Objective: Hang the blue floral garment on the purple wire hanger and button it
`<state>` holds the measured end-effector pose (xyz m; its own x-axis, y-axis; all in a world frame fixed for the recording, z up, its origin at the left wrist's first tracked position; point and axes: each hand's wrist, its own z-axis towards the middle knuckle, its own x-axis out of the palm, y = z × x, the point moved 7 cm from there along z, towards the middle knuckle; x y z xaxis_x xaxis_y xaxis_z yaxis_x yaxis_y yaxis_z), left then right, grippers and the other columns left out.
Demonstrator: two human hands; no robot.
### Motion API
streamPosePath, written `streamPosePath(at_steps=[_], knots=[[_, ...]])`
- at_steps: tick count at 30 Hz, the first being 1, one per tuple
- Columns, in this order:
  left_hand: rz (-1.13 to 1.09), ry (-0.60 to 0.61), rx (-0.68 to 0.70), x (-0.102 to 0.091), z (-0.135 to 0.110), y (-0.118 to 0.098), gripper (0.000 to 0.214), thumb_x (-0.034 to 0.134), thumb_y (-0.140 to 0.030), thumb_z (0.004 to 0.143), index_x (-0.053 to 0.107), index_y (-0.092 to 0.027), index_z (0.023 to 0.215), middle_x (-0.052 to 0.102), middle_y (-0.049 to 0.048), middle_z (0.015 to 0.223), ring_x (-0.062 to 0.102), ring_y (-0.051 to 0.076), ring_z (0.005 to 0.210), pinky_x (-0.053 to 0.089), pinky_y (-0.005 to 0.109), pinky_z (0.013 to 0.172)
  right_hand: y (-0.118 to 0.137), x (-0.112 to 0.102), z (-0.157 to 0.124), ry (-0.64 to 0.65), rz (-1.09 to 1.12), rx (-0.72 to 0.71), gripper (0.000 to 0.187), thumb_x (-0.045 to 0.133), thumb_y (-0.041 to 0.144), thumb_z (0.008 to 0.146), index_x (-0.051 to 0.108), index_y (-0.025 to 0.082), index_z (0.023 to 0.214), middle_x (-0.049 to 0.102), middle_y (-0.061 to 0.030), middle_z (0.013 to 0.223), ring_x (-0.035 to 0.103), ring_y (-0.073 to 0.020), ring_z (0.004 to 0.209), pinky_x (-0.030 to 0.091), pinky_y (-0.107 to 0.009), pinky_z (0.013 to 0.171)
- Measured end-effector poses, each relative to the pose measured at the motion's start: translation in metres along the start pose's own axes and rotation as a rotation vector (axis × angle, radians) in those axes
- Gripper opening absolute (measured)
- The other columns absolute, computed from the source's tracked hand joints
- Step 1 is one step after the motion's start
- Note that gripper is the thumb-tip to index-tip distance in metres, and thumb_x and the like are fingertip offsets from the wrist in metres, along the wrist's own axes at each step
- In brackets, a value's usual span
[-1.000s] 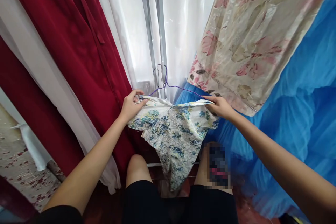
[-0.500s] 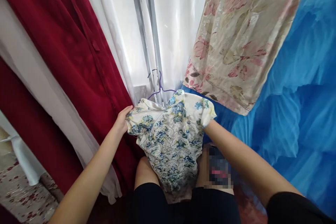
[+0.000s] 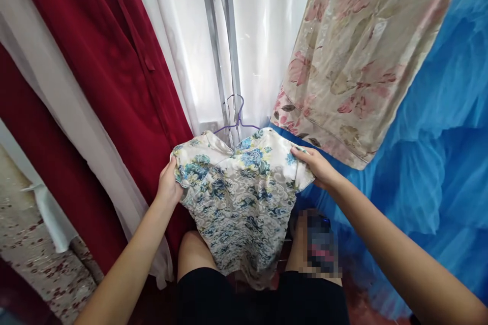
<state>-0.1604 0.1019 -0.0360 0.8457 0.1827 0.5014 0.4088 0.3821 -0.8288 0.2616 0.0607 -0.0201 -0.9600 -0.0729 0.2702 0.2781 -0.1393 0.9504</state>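
Note:
A short-sleeved floral garment [image 3: 244, 203], white and grey with blue flowers and yellow touches, hangs spread in front of me on a purple hanger [image 3: 240, 121]. Whether it is a blouse or a dress I cannot tell. My left hand [image 3: 170, 183] is closed around the edge of its sleeve on the left. At the other sleeve, my right hand [image 3: 315, 163] pinches the cloth, thumb and fingertips on top. The hanger's hook stands above the neckline, before grey upright bars. The garment's lower part falls between my knees.
Dark red curtains [image 3: 114, 81] with pale cloth beside them hang on the left. Behind are a white sheer curtain [image 3: 263, 35] and grey bars [image 3: 213, 25]. A beige floral cloth [image 3: 343, 71] and ruffled blue fabric [image 3: 438, 162] hang on the right. A patterned cloth [image 3: 46, 269] shows at lower left.
My right hand has come out from behind the sleeve and now grips it from the outside. The garment is stretched wider and flatter, and my left hand has moved slightly left.

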Motion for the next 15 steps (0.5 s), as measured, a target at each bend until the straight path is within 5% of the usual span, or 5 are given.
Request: streamPosePath(at_steps=[3,7,9,11,15], knots=[[0.188,0.098,0.296,0.028,-0.001,-0.053,0.051,0.077,-0.033,0.075,0.059,-0.021,0.121,0.067,0.0093,0.122,0.065,0.028,0.115,0.051,0.043,0.103,0.012,0.006,-0.012,-0.161,0.176,-0.103,0.035,0.088,0.045,0.064,0.072,0.019,0.081,0.076,-0.0054,0.073,0.074,-0.0275,0.071,0.061,-0.034,0.063],[0.878,0.210,0.831,0.067,-0.027,-0.103,0.088,0.079,-0.016,0.063,0.043,-0.021,0.143,0.040,0.0144,0.154,0.035,0.034,0.144,0.023,0.049,0.123,-0.005,0.006,-0.057,-0.298,0.230,-0.164,0.037,0.083,0.049,0.070,0.073,0.020,0.092,0.078,-0.0072,0.084,0.075,-0.0311,0.084,0.062,-0.037,0.070],[1.031,0.218,0.898,0.072,-0.037,-0.100,0.091,0.078,-0.014,0.062,0.043,-0.021,0.145,0.034,0.0142,0.159,0.024,0.036,0.150,0.009,0.052,0.125,-0.027,0.005,-0.096,-0.359,0.181,-0.185,0.041,0.077,0.056,0.075,0.075,0.022,0.098,0.078,-0.0076,0.087,0.073,-0.0339,0.090,0.061,-0.038,0.072],[0.978,0.234,0.846,0.069,-0.043,-0.082,0.078,0.079,-0.015,0.063,0.054,-0.023,0.137,0.043,0.0115,0.154,0.026,0.037,0.148,0.003,0.054,0.125,-0.056,0.012,-0.137,-0.348,0.071,-0.150,0.044,0.076,0.063,0.073,0.077,0.022,0.088,0.076,-0.0101,0.080,0.071,-0.0396,0.094,0.060,-0.042,0.072],[0.720,0.277,0.541,0.058,-0.048,-0.016,0.016,0.077,-0.025,0.077,0.071,-0.022,0.091,0.067,0.0098,0.109,0.052,0.034,0.125,0.026,0.053,0.120,-0.093,0.056,-0.187,0.002,0.025,-0.041,0.053,0.081,0.065,0.064,0.080,0.026,0.100,0.075,-0.0148,0.107,0.067,-0.0433,0.102,0.056,-0.049,0.081]])
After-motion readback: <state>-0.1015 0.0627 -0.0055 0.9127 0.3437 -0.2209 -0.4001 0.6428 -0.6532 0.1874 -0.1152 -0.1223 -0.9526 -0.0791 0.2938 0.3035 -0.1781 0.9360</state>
